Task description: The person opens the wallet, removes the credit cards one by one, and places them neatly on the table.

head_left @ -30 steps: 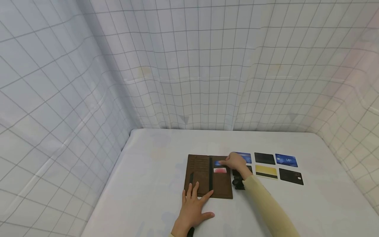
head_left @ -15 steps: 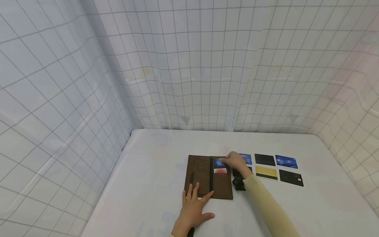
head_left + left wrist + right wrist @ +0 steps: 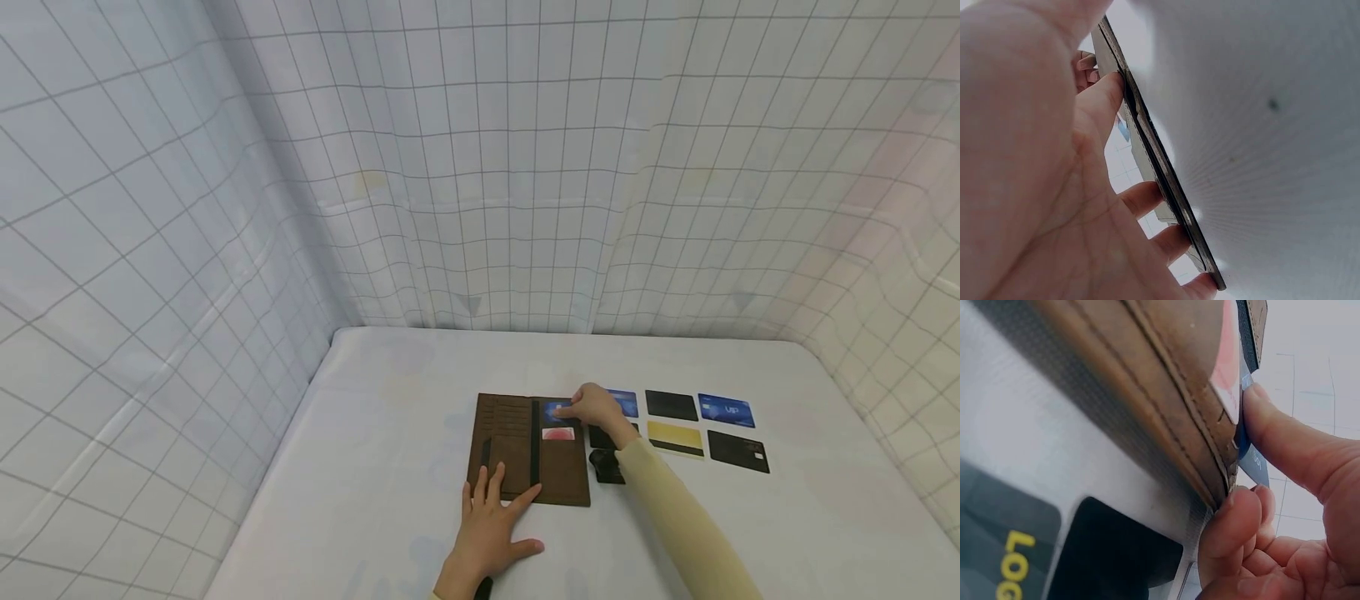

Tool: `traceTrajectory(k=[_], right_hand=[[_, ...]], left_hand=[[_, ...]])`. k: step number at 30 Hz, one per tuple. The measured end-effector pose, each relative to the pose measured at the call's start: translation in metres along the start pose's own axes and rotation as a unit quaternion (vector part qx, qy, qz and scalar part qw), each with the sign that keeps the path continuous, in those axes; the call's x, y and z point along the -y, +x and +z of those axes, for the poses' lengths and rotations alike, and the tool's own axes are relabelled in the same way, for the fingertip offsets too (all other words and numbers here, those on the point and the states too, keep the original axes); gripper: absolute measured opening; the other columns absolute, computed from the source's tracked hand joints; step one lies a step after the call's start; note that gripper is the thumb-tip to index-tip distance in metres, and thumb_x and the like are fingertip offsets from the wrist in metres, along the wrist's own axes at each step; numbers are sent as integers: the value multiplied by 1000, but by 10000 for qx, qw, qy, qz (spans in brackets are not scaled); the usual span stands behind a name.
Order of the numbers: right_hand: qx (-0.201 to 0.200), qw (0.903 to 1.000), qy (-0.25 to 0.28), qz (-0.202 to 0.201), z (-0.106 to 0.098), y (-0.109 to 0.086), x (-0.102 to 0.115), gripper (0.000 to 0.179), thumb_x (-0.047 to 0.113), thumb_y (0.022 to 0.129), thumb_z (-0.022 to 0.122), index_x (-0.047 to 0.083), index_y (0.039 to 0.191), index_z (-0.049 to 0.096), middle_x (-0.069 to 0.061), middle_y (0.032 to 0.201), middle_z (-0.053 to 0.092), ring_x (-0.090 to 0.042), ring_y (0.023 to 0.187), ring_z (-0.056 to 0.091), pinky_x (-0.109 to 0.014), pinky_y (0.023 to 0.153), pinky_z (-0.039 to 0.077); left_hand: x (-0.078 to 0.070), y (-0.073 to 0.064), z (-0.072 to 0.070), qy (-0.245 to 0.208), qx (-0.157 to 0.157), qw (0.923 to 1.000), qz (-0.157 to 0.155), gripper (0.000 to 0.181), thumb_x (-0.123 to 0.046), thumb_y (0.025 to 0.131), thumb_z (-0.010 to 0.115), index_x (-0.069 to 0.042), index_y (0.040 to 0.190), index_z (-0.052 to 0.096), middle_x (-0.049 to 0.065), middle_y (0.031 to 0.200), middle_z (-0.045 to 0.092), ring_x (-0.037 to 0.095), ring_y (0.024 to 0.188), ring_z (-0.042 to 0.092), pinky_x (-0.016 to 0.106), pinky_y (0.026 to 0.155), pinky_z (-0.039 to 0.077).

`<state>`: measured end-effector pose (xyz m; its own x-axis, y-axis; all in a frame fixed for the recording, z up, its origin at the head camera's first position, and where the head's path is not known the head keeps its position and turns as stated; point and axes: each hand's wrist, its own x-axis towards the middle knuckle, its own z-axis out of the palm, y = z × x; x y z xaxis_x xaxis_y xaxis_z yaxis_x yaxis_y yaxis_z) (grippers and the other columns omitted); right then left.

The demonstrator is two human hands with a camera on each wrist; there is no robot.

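Note:
An open brown wallet (image 3: 558, 475) lies flat on the white table. My left hand (image 3: 486, 529) is spread at its lower edge, with fingertips resting on the leather; the left wrist view shows those fingers (image 3: 1142, 199) along the wallet's edge. At the upper right of the wallet, my right hand (image 3: 596, 407) pinches a blue card (image 3: 552, 414). In the right wrist view the thumb (image 3: 1272, 422) lies on the card, while the other fingers curl by the wallet's side edge. Just below it, a white and pink card (image 3: 558, 433) pokes out of a slot.
Right of the wallet lie several cards in rows, among them a blue VIP card (image 3: 726, 410), a yellow card (image 3: 676, 437) and black cards (image 3: 671, 405). A dark device (image 3: 602, 463) sits under my right wrist. Gridded white curtains (image 3: 487, 208) enclose the table (image 3: 375, 467).
More of the blue card shows beside my right fingertips than a second ago. My left hand and the wallet have stayed in place.

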<state>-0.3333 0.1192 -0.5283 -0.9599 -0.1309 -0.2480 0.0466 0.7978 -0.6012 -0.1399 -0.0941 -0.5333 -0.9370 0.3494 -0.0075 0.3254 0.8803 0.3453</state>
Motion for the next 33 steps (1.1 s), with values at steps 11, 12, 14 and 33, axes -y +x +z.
traceTrajectory(k=[11,12,14,33], right_hand=[[-249,9993,237,-171,-2,3,-1,39,35,79,77,6,77,52,-4,69,52,-17,57,51,-29,52,37],[-273,9991,268,-189,-2,3,-1,38,34,79,77,5,79,52,-5,72,53,-18,58,52,-29,53,38],[-304,9987,324,-231,-2,3,-2,39,34,80,77,4,82,52,-7,74,53,-19,60,52,-30,54,39],[-25,9956,596,-722,-10,2,-3,31,22,83,74,-1,100,63,-7,78,55,-18,65,59,-34,60,50]], left_hand=[[2,2,4,-61,138,9999,-75,73,-61,75,66,-37,141,45,23,149,24,49,135,16,68,99,17],[2,1,4,-51,151,9998,-81,73,-61,75,66,-37,141,45,23,149,24,49,135,16,69,99,17],[2,1,5,-36,161,9998,-90,73,-62,75,66,-38,141,44,23,150,24,49,136,16,69,99,17],[4,1,5,-49,204,9997,-124,74,-62,75,66,-39,141,43,22,150,23,48,136,15,68,100,16]])
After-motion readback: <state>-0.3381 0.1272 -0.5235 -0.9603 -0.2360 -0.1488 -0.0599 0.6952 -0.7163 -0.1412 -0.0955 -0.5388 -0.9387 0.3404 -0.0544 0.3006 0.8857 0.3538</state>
